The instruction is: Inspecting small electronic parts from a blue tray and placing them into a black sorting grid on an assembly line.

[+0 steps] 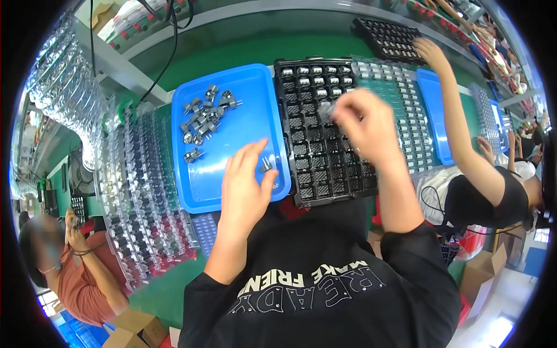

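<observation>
Over the right side of a blue plastic tray (229, 75), my left hand (246, 185) is open, thumb and fingers apart. A small grey metal part (267, 164) with pins lies on the tray floor between that thumb and the fingers. A loose pile of similar motor-like metal parts (206, 116) sits on the tray's left half. My right hand (368, 124), blurred by motion, is closed in a pinch above a black compartment tray (322, 188). At its fingertips shows a blurred small grey metal part (326, 110). Silvery cylindrical parts (317, 70) fill pockets along the black tray's far rows.
Clear plastic trays (139, 191) of parts stand on the left, and another filled clear tray (415, 116) adjoins the black one. A co-worker's arm (455, 110) reaches to a farther black tray (389, 39). A foil duct (69, 87) hangs at left; a second blue tray (435, 124) lies right.
</observation>
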Demonstrator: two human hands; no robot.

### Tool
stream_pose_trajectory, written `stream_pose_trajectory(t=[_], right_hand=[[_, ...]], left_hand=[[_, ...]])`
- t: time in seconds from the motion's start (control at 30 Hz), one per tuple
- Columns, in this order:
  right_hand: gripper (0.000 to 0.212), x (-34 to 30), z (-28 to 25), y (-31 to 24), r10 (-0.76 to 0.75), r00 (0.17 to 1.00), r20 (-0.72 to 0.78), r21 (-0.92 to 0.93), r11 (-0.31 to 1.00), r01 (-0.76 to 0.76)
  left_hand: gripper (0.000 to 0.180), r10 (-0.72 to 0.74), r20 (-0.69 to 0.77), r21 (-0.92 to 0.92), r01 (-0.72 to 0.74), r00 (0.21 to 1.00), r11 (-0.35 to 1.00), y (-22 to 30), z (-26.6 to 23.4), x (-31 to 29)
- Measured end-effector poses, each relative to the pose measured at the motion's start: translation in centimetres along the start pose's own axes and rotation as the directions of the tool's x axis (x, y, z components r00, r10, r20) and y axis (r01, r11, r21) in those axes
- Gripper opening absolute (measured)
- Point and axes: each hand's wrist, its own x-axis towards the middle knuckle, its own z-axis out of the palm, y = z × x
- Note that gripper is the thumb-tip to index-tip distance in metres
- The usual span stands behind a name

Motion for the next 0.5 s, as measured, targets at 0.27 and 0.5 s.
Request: stream_pose_trajectory(t=[0.27,0.5], right_hand=[[0.009,4.7,-3.5,13.6,0.158,0.987,-0.021,-0.367,0.917,-0.154],[0.009,7.9,5.6,7.9,-0.101,0.979,0.177,-0.125,0.984,0.124]], left_hand=[[0.027,-0.011,0.116,0.097,0.000,0.993,0.995,-2.5,2.8,-0.4],[0.022,-0.122,0.041,-0.152,0.127,0.992,0.980,-2.2,1.7,0.6]])
